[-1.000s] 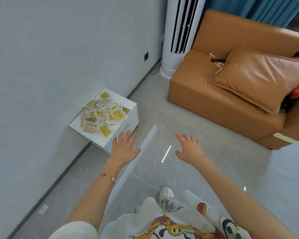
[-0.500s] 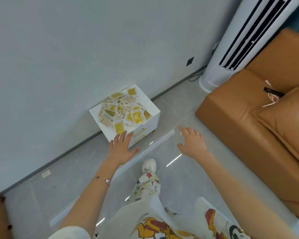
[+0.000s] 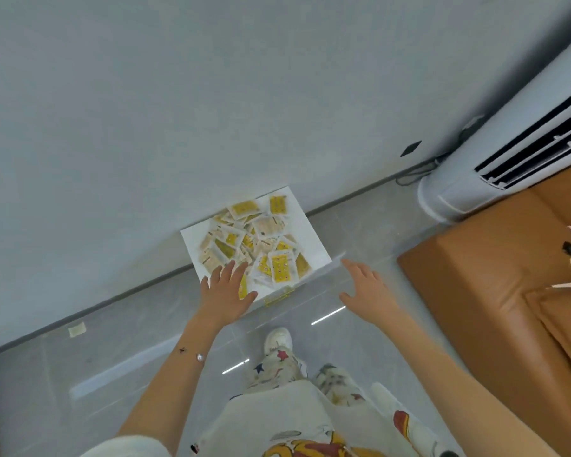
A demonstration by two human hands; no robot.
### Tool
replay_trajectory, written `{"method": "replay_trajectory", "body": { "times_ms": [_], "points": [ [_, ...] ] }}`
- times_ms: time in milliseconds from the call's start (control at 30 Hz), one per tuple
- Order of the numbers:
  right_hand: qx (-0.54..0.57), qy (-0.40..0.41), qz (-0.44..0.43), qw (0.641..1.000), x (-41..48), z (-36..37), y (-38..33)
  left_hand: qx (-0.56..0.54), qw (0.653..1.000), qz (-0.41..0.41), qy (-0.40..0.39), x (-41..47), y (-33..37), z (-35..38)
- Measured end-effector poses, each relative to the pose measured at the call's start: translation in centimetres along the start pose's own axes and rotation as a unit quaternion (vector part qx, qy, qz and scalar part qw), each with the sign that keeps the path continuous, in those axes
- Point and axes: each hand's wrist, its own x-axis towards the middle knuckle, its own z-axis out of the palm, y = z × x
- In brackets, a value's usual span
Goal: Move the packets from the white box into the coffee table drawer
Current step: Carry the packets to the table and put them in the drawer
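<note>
Fingers [image 3: 228,272] of left hand [image 3: 226,295] and right hand [image 3: 365,291] spread, holding nothing; packets [image 3: 261,245] under left fingertips, maybe touched. Apparently none moved yet; white box [image 3: 305,230] full.

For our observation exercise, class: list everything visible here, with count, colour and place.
box: one, white, on floor against wall
packets: a heap, too many to count, yellow and white, on the box
handle: one, gold, box front
air conditioner: one, white, by wall at right
sofa: one, tan, right edge
socket: one, black, low on wall
scrap: one, pale, floor at left
shoe: one, white, on floor, near side of box
left hand: one, open, over box's near edge
right hand: one, open, above floor right of box
</note>
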Motion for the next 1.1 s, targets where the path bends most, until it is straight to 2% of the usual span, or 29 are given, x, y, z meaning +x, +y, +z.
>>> {"method": "replay_trajectory", "body": {
  "times_ms": [200, 433, 533, 700, 900, 1000, 1100],
  "points": [
    [0.02, -0.038, -0.041, 0.998, 11.6, 0.7, -5.2, -0.04, 0.998, -0.055, -0.011, 7.0, -2.9, 0.3],
    [0.085, -0.106, -0.013, 0.991, 28.7, 10.6, -6.7, -0.121, 0.983, -0.138, -0.023, 17.5, -6.8, 9.6],
    [0.106, -0.064, -0.009, 0.992, 34.3, 13.7, -5.9, -0.166, 0.97, -0.178, 0.002, 20.8, -9.3, 13.6],
    [0.02, 0.013, -0.043, 0.999, 41.7, 15.3, -4.8, -0.17, 0.952, -0.23, 0.11, 23.5, -12.5, 17.7],
    [0.025, 0.011, -0.023, 0.999, 46.6, 15.4, -5.7, -0.261, 0.897, -0.313, 0.17, 25.3, -12.5, 18.6],
    [0.074, 0.001, -0.02, 0.997, 46.4, 15.7, -6.0, -0.333, 0.853, -0.344, 0.209, 26.3, -11.6, 18.5],
    [0.152, 0.014, -0.051, 0.987, 45.5, 15.9, -5.7, -0.394, 0.807, -0.355, 0.26, 26.8, -10.9, 18.0]
  ]
}}
